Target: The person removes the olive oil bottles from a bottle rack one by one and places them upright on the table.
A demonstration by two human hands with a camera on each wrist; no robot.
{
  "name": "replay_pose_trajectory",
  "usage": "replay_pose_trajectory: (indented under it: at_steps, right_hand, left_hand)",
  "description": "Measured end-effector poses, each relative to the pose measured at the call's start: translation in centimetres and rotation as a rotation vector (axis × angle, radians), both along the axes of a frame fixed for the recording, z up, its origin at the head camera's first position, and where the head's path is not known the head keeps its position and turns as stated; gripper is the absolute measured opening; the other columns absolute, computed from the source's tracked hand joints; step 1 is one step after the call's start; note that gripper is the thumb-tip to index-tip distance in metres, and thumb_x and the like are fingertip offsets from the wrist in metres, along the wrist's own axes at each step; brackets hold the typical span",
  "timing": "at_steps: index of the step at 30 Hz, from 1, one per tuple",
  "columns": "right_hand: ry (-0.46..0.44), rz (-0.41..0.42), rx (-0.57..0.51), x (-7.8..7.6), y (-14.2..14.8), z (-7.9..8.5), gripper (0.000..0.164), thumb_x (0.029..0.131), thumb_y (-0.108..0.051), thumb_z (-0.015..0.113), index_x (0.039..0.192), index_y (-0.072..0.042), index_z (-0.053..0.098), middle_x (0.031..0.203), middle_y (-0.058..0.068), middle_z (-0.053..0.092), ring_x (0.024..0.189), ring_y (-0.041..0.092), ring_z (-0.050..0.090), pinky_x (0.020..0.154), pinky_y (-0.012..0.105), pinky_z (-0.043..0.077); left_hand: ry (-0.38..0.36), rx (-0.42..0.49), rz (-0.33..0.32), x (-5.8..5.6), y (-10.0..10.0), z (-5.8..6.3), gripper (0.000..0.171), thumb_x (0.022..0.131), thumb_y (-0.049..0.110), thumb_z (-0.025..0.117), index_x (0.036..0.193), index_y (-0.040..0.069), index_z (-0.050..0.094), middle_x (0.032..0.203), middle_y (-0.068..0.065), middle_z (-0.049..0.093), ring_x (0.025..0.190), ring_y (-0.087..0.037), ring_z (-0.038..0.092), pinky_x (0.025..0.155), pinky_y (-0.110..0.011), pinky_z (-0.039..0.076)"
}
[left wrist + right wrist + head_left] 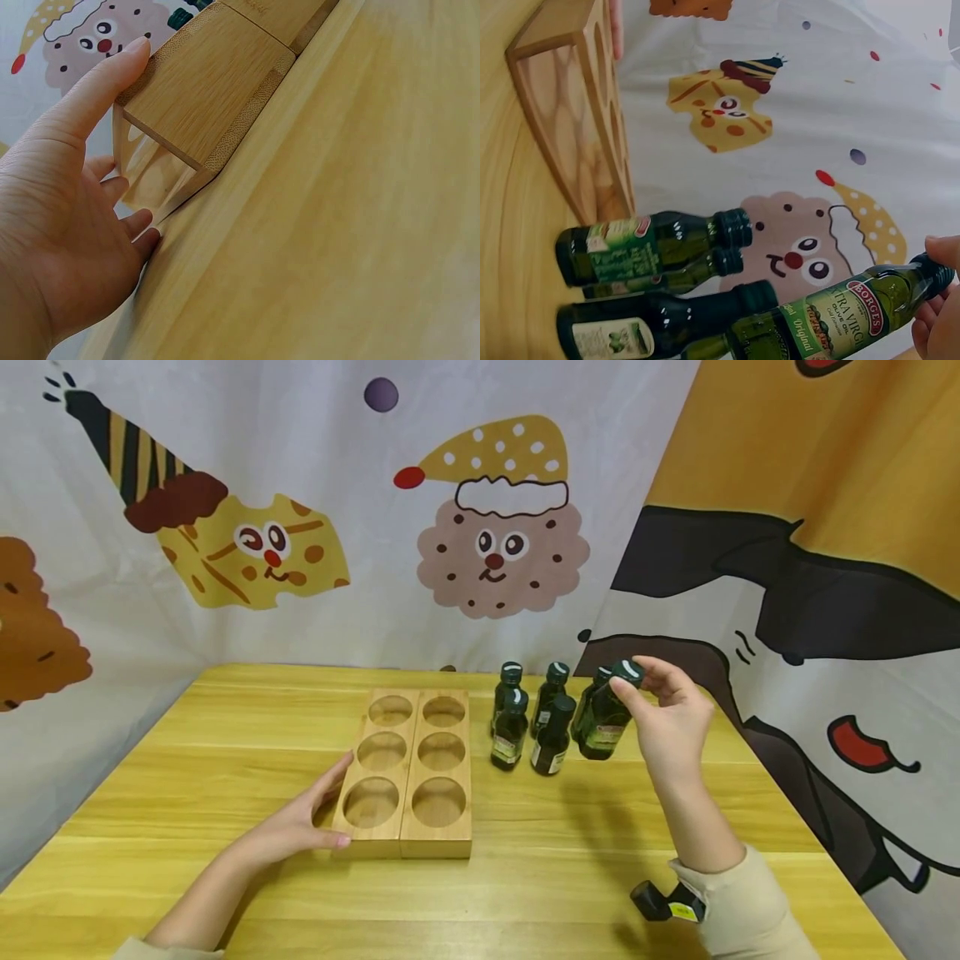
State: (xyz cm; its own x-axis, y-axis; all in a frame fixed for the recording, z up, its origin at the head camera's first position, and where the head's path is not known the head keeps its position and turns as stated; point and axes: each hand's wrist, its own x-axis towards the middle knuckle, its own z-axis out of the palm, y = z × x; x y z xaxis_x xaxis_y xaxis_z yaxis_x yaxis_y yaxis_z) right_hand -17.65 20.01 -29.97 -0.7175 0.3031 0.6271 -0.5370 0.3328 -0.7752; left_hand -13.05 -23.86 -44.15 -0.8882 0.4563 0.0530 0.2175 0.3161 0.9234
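Observation:
My right hand (678, 718) pinches the dark green cap of an olive oil bottle (840, 315) between thumb and fingers. That bottle hangs tilted just in front of the other bottles, its green label showing in the right wrist view. My left hand (296, 818) rests against the left side of a wooden rack (405, 768) with round holes in two rows. Its thumb lies at the rack's near corner, while the other fingers reach along the open side in the left wrist view. No bottle stands in the rack's holes.
Several dark green bottles (509, 739) stand close together right of the rack, including one bottle (553, 745) with a pale label. A small black object with a yellow-green label (667, 903) lies by my right sleeve. A printed curtain (300, 635) hangs behind the table (525, 893).

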Motion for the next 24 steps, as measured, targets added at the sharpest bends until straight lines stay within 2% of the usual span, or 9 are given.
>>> replay_pose_trajectory:
  at_steps: [6, 11, 18, 24]
  right_hand:
    - [-0.004, 0.001, -0.013, -0.8, 0.7, -0.4, 0.029, 0.08, -0.004, 0.077, 0.107, 0.002, 0.069, 0.087, 0.0, 0.066, 0.082, 0.015, 0.058, 0.072, 0.019, 0.049]
    - [-0.046, -0.017, -0.001, -1.4, 1.1, -0.8, 0.029, 0.081, -0.008, 0.076, 0.108, 0.0, 0.068, 0.088, 0.001, 0.065, 0.083, 0.013, 0.058, 0.072, 0.018, 0.05]
    - [-0.094, -0.06, 0.046, -2.4, 1.7, -2.0, 0.031, 0.081, -0.01, 0.077, 0.109, 0.0, 0.068, 0.087, 0.0, 0.064, 0.082, 0.011, 0.058, 0.069, 0.017, 0.049]
    - [-0.108, -0.061, 0.066, -3.0, 2.3, -3.1, 0.033, 0.081, -0.011, 0.077, 0.111, 0.001, 0.067, 0.091, 0.001, 0.064, 0.083, 0.011, 0.057, 0.067, 0.016, 0.048]
  left_hand:
    - [0.003, 0.006, -0.004, 0.0, -0.1, 0.0, 0.108, 0.077, 0.015, 0.078, 0.155, 0.018, 0.003, 0.155, -0.027, 0.002, 0.134, -0.057, 0.012, 0.098, -0.075, 0.009]
    - [0.002, 0.009, -0.006, 0.0, -0.1, 0.0, 0.109, 0.077, 0.014, 0.078, 0.155, 0.017, 0.003, 0.155, -0.028, 0.001, 0.133, -0.057, 0.012, 0.099, -0.075, 0.008]
    - [-0.002, 0.011, -0.006, 0.0, -0.1, 0.0, 0.108, 0.077, 0.014, 0.078, 0.155, 0.017, 0.003, 0.155, -0.028, 0.001, 0.133, -0.058, 0.013, 0.099, -0.075, 0.009]
    - [-0.001, 0.004, -0.004, 0.0, -0.1, 0.0, 0.108, 0.077, 0.014, 0.078, 0.155, 0.017, 0.003, 0.155, -0.029, 0.002, 0.133, -0.058, 0.014, 0.099, -0.075, 0.01]
